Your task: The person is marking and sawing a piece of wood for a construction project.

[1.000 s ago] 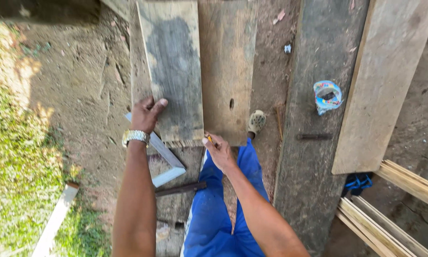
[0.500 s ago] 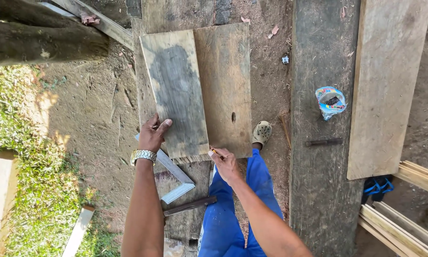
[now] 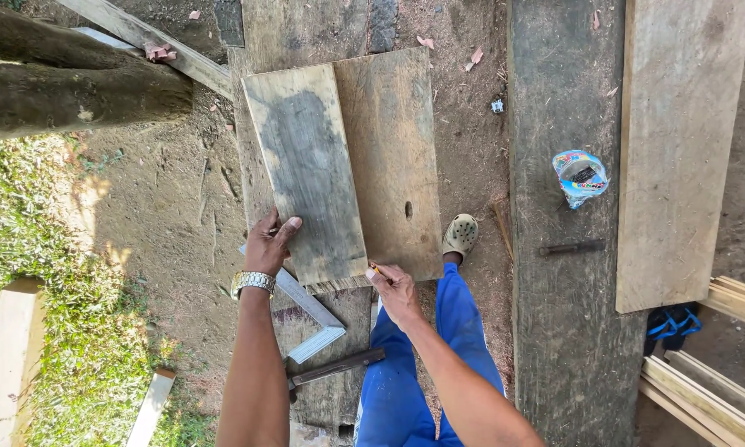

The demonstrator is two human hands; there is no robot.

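We saw the left hand [image 3: 269, 244], with a metal watch [image 3: 253, 282] on its wrist, laid flat on the near left corner of a weathered grey board [image 3: 306, 165] at the centre of the frame; its fingers [image 3: 263, 223] were spread over the board's edge and the thumb pointed right across the wood. The grey board lay at a slight tilt on top of a wider brown board [image 3: 397, 149] with a small dark hole [image 3: 408, 209] near its lower right.

Just right of centre, the right hand [image 3: 396, 290] rested at the near end of the two boards, its fingers pressed together and pinching a small yellowish pencil [image 3: 375, 268] whose tip touched the wood at the grey board's lower right corner.

Below the left hand, a metal square [image 3: 310, 319] lay on the plank under the boards, and a dark hammer-like tool [image 3: 335, 368] lay just below it. Blue trousers [image 3: 406, 381] filled the lower centre, with a pale clog [image 3: 460, 235] planted just right of the brown board.

To the right ran a long dark plank [image 3: 567, 331], bearing a dark metal bar [image 3: 573, 247] and a crumpled blue-and-white wrapper [image 3: 580, 177]. A pale plank [image 3: 679, 149] lay further right. Grass [image 3: 50, 331] covered the lower left, and a tree trunk [image 3: 66, 83] crossed the upper left.
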